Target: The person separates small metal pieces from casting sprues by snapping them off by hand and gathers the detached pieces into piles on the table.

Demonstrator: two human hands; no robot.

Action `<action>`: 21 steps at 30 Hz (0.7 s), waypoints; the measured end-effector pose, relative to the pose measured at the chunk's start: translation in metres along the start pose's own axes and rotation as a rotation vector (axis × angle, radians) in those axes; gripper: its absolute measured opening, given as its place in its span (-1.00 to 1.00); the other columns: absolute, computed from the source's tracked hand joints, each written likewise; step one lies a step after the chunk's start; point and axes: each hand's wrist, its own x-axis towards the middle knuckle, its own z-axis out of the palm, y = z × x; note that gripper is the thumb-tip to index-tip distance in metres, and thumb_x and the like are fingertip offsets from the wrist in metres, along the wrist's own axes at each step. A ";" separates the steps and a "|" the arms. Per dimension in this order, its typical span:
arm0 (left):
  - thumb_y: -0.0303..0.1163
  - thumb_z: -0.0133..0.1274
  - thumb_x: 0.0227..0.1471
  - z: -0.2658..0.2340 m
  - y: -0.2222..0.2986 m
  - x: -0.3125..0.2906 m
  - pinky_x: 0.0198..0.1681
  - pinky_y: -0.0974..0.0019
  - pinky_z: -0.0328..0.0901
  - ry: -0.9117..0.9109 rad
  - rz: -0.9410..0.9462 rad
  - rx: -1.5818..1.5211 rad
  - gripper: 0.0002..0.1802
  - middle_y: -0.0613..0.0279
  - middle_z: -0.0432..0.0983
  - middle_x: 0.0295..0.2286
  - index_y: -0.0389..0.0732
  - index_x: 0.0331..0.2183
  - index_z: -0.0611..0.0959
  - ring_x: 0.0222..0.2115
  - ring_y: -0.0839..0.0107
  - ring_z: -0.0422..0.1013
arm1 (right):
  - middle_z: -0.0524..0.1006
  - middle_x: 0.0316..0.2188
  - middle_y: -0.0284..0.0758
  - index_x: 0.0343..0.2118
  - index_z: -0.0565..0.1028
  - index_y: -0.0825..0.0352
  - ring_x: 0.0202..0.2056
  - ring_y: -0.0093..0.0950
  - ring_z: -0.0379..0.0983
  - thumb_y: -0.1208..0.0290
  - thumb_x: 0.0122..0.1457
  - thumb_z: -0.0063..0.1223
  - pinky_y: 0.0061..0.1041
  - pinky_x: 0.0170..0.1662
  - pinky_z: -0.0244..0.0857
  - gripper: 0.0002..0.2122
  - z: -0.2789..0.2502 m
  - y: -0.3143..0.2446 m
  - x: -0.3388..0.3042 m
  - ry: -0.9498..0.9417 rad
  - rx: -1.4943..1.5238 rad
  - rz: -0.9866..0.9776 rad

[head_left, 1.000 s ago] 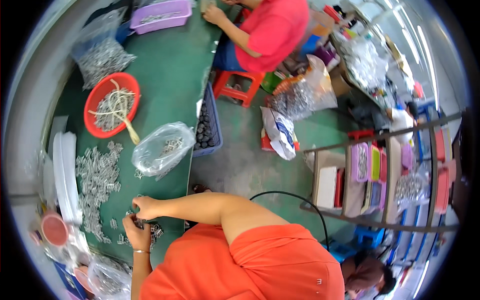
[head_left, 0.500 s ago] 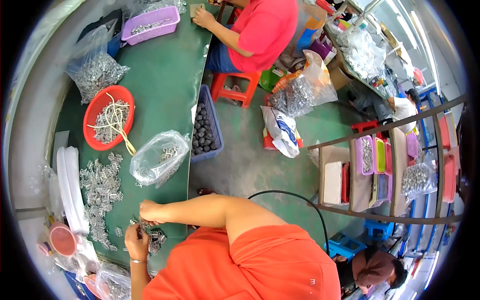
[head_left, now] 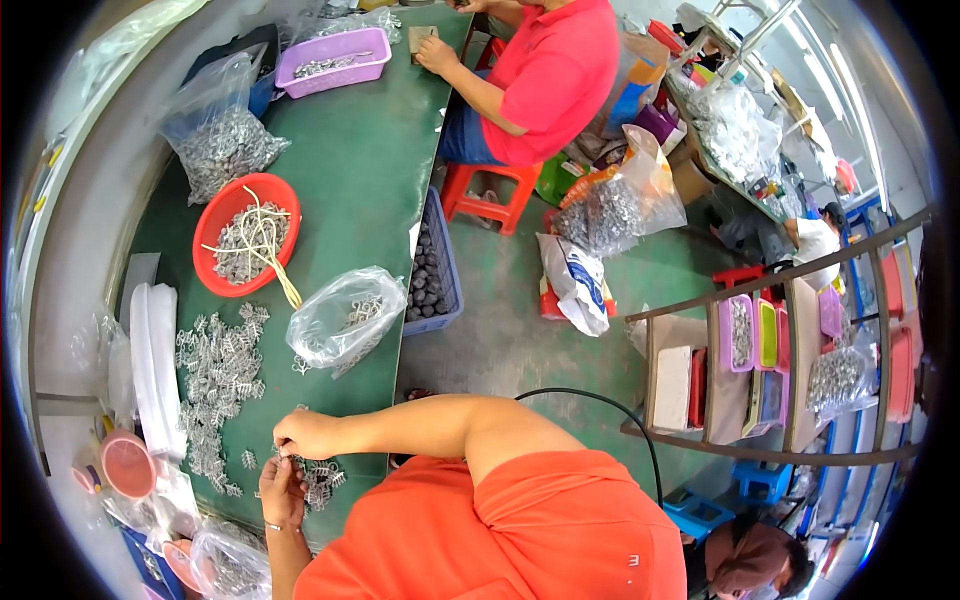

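Right hand [head_left: 305,436] meets the left hand [head_left: 282,496] at curled fingertips; whether either grips anything, I cannot tell. Small metal pieces [head_left: 322,484] lie just right of the left hand; a larger metal pile [head_left: 217,378] spreads ahead and left of both.

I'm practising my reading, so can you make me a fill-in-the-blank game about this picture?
The tabletop is coloured ____.
The person's left hand has a bracelet around its ____.
The co-worker in pink sits on a ____.
In the picture, the big pile of metal pieces lies to the ____ of the right hand.

Missing words: green; wrist; stool; left.
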 end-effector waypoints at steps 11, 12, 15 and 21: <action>-0.46 -0.05 -0.05 0.010 0.015 -0.014 -0.73 0.57 0.01 -0.166 -0.112 -0.387 -0.91 0.34 0.29 -0.71 -0.19 -0.56 0.44 -0.75 0.60 0.11 | 0.46 -0.52 -0.29 -0.42 0.41 0.36 -0.48 -0.39 0.39 0.58 0.02 -0.04 -0.40 -0.42 0.27 -0.95 -0.016 -0.040 -0.015 -0.026 0.030 -0.088; -0.46 -0.02 -0.05 0.004 0.016 -0.016 -0.71 0.53 0.03 -0.292 -0.120 -0.414 -0.96 0.32 0.30 -0.69 -0.21 -0.47 0.47 -0.74 0.57 0.13 | 0.46 -0.54 -0.32 -0.42 0.41 0.36 -0.52 -0.49 0.38 0.60 0.02 -0.05 -0.46 -0.44 0.26 -0.95 -0.017 -0.046 -0.017 -0.081 0.185 0.127; -0.44 -0.02 -0.02 -0.004 0.014 -0.031 -0.71 0.54 0.03 -0.316 -0.204 -0.488 -0.92 0.31 0.31 -0.67 -0.24 -0.46 0.46 -0.73 0.58 0.13 | 0.46 -0.58 -0.37 -0.43 0.42 0.38 -0.57 -0.64 0.31 0.59 0.03 -0.04 -0.58 -0.50 0.22 -0.96 -0.024 -0.063 -0.010 -0.322 0.275 0.312; -0.24 -0.06 0.07 0.005 0.027 -0.036 -0.54 0.49 0.24 -0.237 -0.064 -0.410 -0.67 0.27 0.40 -0.51 -0.34 -0.28 0.48 -0.56 0.51 0.31 | 0.47 -0.56 -0.41 -0.33 0.49 0.38 -0.61 -0.68 0.29 0.53 0.05 0.03 -0.68 -0.55 0.20 -0.88 -0.034 -0.070 -0.001 -0.222 0.309 0.416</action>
